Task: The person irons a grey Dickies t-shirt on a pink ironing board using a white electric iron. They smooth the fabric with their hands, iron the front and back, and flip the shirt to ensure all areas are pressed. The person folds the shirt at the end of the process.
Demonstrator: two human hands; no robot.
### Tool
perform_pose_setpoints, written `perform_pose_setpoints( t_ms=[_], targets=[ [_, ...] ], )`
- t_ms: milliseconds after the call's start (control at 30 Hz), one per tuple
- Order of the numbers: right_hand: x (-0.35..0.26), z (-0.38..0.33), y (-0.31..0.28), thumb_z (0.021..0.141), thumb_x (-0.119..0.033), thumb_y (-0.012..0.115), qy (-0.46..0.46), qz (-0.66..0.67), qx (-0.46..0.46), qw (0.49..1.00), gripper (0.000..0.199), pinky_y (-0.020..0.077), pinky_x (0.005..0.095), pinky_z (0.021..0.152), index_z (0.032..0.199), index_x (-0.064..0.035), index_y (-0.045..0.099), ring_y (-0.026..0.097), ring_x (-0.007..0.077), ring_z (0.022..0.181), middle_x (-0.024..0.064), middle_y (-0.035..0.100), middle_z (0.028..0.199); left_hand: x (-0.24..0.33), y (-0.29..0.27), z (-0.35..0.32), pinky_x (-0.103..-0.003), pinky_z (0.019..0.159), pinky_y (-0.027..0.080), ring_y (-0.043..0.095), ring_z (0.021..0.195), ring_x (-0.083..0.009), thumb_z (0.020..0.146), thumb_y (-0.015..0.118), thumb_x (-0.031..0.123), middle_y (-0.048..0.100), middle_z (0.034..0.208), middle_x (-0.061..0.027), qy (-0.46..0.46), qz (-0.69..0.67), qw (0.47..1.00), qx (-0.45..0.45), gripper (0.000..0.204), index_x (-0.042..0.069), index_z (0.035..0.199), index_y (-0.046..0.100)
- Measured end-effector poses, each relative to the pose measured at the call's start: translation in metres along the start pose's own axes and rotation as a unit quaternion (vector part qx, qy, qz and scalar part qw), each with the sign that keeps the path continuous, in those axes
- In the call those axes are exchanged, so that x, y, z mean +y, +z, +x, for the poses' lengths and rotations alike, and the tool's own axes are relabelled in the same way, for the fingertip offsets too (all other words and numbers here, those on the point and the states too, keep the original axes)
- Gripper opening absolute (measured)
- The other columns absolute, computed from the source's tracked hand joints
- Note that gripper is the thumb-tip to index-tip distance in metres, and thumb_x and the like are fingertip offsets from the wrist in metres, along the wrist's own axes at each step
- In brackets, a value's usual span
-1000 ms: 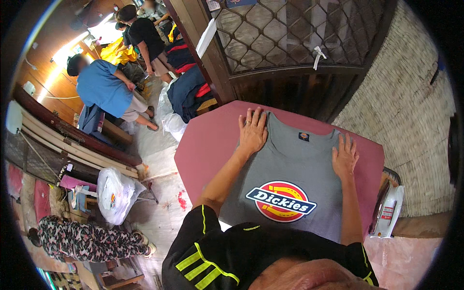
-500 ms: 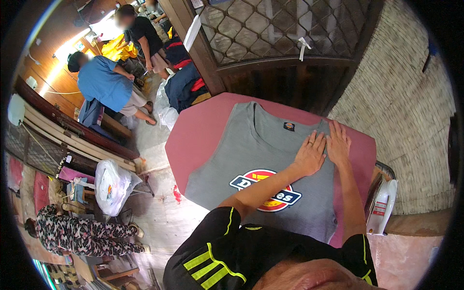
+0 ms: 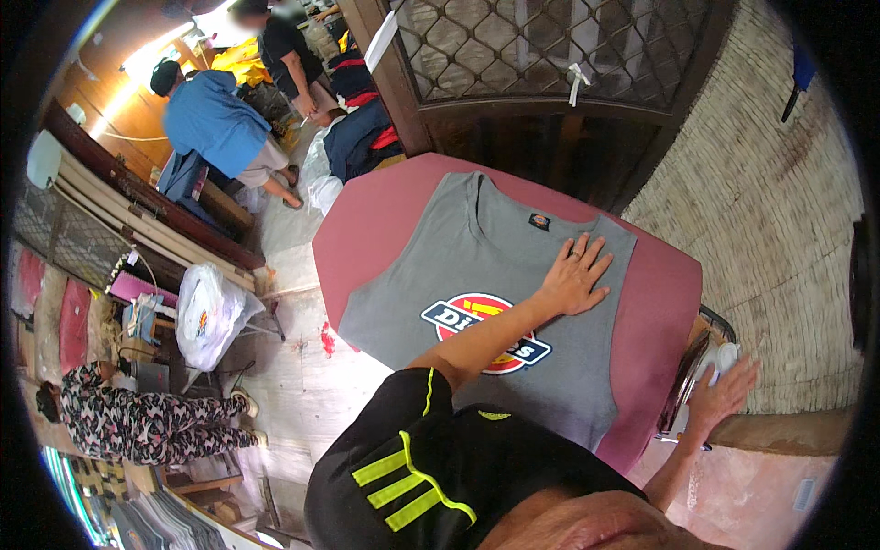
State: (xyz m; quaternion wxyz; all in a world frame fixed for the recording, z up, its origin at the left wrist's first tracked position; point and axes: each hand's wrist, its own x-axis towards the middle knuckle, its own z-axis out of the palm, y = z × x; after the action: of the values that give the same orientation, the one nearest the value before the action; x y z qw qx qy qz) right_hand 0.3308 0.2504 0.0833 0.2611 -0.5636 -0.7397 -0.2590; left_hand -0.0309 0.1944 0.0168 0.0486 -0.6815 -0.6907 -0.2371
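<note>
A grey sleeveless shirt (image 3: pixel 385 284) with a colourful printed logo lies spread over a maroon ironing board (image 3: pixel 353 220). My left hand (image 3: pixel 576 275) rests flat on it near the right shoulder strap, fingers spread. At the right end of the board stands an iron (image 3: pixel 683 380) with a shiny plate and white parts, tilted up on its rest. My right hand (image 3: pixel 720 401) is over the iron's outer side, its fingers stretched out and not wrapped round it. Part of the iron is hidden by that hand.
A dark door with a metal lattice (image 3: pixel 550 55) stands just beyond the board. To the left are a plastic-wrapped bundle (image 3: pixel 206 316) on a stand and a person in patterned clothes (image 3: pixel 156 426). Two more people work farther back near dark folded clothes (image 3: pixel 357 137).
My right hand has left the shirt and moved right and nearer, to the iron. My left hand stays on the shirt, its fingers now spread wider.
</note>
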Motion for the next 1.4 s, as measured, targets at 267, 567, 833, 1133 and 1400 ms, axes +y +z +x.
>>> perform_pose_setpoints(
  t_ms=[267, 567, 833, 1133, 1400],
  targets=[
    [0.056, -0.029, 0.018, 0.099, -0.023, 0.052, 0.105, 0.172, -0.228, 0.953, 0.056, 0.0405, 0.0452, 0.104, 0.143, 0.0080, 0.037, 0.051, 0.0442, 0.125, 0.0327, 0.050, 0.136, -0.007, -0.003, 0.011, -0.057, 0.114, 0.022, 0.028, 0.143, -0.0416, 0.091, 0.051, 0.052, 0.033, 0.154, -0.0181, 0.014, 0.046, 0.999, -0.002, 0.066, 0.013, 0.144, 0.045],
    [0.063, 0.011, 0.001, 0.099, -0.030, 0.057, 0.178, 0.394, -0.308, 0.847, 0.031, 0.0413, 0.0310, 0.048, 0.107, -0.0002, 0.058, 0.049, 0.0115, 0.053, 0.0041, 0.055, 0.070, -0.015, 0.006, 0.014, -0.058, 0.113, 0.023, 0.030, 0.142, -0.0407, 0.093, 0.048, 0.051, 0.035, 0.155, -0.0145, 0.035, 0.056, 0.998, 0.020, 0.063, 0.016, 0.146, 0.044],
    [-0.008, 0.014, -0.111, 0.097, -0.030, 0.061, 0.111, 0.368, -0.216, 0.898, 0.034, 0.0514, 0.0354, 0.067, 0.116, -0.0016, 0.058, 0.067, 0.0223, 0.075, 0.0160, 0.068, 0.084, -0.019, 0.016, 0.013, -0.059, 0.115, 0.017, 0.026, 0.144, -0.0423, 0.094, 0.045, 0.052, 0.034, 0.156, -0.0167, 0.052, 0.030, 0.998, 0.026, 0.063, 0.017, 0.146, 0.044],
    [-0.120, -0.048, -0.146, 0.094, -0.020, 0.064, 0.009, 0.323, -0.215, 0.922, 0.033, 0.0521, 0.0433, 0.072, 0.115, 0.0026, 0.056, 0.067, 0.0384, 0.087, 0.0255, 0.065, 0.097, -0.028, 0.028, 0.013, -0.064, 0.112, 0.018, 0.028, 0.141, -0.0477, 0.096, 0.044, 0.047, 0.038, 0.152, -0.0207, 0.079, -0.002, 0.995, 0.060, 0.057, 0.016, 0.143, 0.047],
    [-0.184, -0.026, -0.079, 0.094, -0.031, 0.063, -0.018, 0.290, -0.153, 0.944, 0.039, 0.0526, 0.0509, 0.066, 0.119, -0.0023, 0.053, 0.067, 0.0414, 0.077, 0.0259, 0.066, 0.087, -0.042, 0.037, 0.016, -0.059, 0.107, 0.030, 0.041, 0.135, -0.0421, 0.093, 0.052, 0.031, 0.049, 0.145, -0.0131, 0.112, -0.041, 0.987, 0.112, 0.046, 0.013, 0.135, 0.054]
  ],
)
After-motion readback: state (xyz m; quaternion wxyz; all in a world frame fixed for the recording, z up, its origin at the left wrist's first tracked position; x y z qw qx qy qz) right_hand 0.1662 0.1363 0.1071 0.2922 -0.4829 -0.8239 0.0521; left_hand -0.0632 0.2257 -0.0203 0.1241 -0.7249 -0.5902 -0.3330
